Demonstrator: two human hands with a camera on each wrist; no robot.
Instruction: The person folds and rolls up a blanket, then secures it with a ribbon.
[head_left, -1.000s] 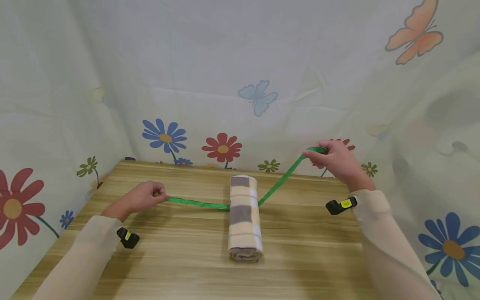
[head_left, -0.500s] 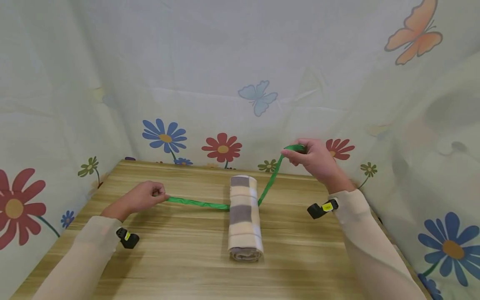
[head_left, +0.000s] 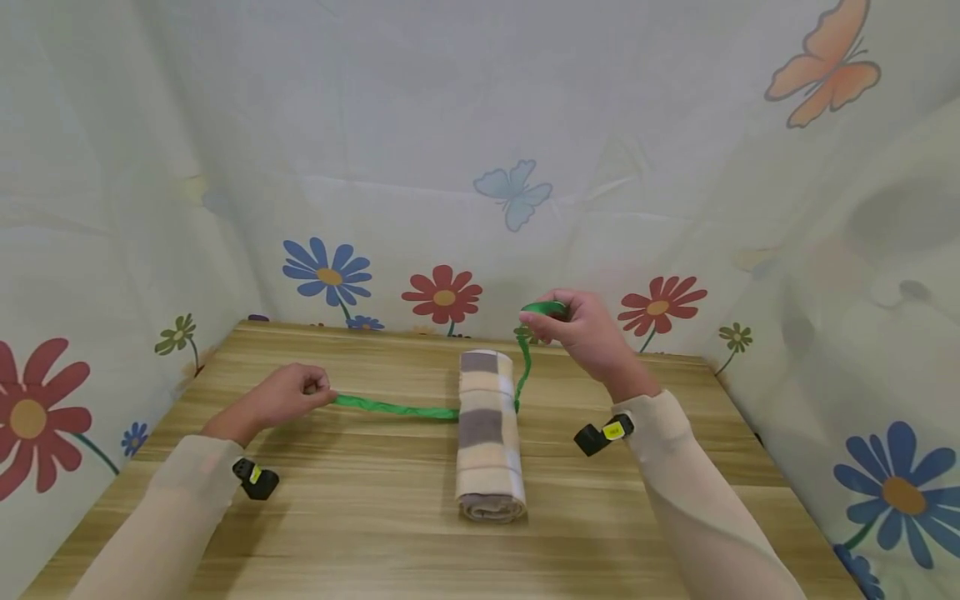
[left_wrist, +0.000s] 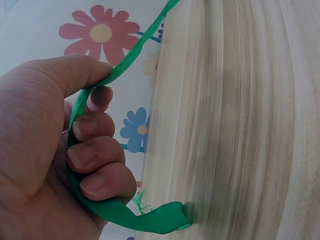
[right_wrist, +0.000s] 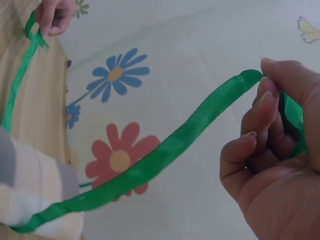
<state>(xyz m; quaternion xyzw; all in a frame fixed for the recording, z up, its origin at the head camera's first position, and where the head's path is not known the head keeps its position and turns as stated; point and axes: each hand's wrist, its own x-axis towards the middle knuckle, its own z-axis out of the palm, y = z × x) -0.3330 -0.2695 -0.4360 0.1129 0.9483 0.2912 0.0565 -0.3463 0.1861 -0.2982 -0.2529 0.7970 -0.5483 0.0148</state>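
the right hand (head_left: 581, 329) pinches the green ribbon (head_left: 397, 407) between thumb and forefinger, tips closed on it, the other fingers curled; in the right wrist view more of the ribbon lies back in the palm. the left hand (head_left: 288, 392) also pinches it, thumb against forefinger, and in the left wrist view the spare end runs down past the curled fingers and loops out below the little finger.

from the left fingertips the ribbon runs nearly straight and low to the left side of the roll (head_left: 490, 437). no ribbon shows over the top there, so it seems to pass underneath. it comes out on the right side and climbs in a slack bend to the right fingertips.

the roll, checked grey, cream and white, lies on the table (head_left: 337, 517) between the hands, its long axis pointing away from the person, the ribbon meeting it crosswise about midway along. the right hand is the nearer: it hangs above the table, just past the roll's far end and a little to its right, so the roll's middle lies below it and back toward the person. the left hand is well apart from the roll, low, out to its left.

beyond the table's far edge hangs a pale curtain (head_left: 375, 100) printed with flowers and butterflies.
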